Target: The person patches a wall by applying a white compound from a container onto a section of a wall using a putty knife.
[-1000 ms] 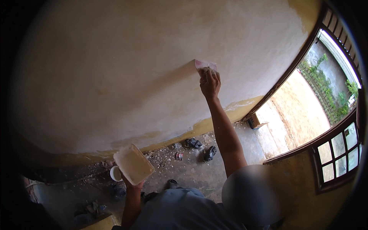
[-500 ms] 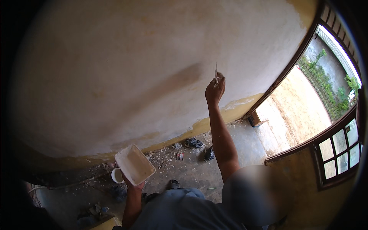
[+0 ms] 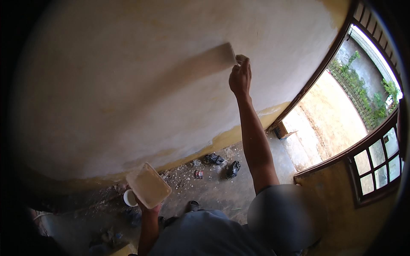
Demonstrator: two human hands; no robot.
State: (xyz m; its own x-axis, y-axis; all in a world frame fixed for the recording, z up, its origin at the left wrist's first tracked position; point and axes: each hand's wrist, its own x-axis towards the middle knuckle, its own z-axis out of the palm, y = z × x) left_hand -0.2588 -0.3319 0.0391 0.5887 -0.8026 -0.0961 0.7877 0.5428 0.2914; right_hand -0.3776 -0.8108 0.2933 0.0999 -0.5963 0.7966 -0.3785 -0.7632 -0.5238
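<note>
A person seen from above works at a pale, patchily coated wall (image 3: 171, 51), the two hands well apart. The right hand (image 3: 241, 79), at the end of an outstretched arm, grips a thin, flat spreading blade (image 3: 233, 54) between thumb and fingers. The blade is raised in front of the wall's upper part and seen nearly edge-on, so whether it touches the surface cannot be told with confidence; a broad dark shadow (image 3: 192, 68) runs from it down and to the left. The left hand (image 3: 151, 208), lower and nearer the body, is clasped at the near end of a shallow rectangular tray (image 3: 149, 186), off-white, rounded at the corners and tilted. Just beside the tray, at its left, appears a round white container (image 3: 130, 198). A yellow band (image 3: 230, 138) borders the foot of the wall. On the grey floor (image 3: 213, 187) below lie pale crumbs, a small red packet (image 3: 199, 174) and two crumpled black bags (image 3: 233, 169). At the right, a cardboard box (image 3: 281, 130) stands by an open doorway, with green plants (image 3: 361, 91) outside and a dark-framed window (image 3: 378, 166) near it.
</note>
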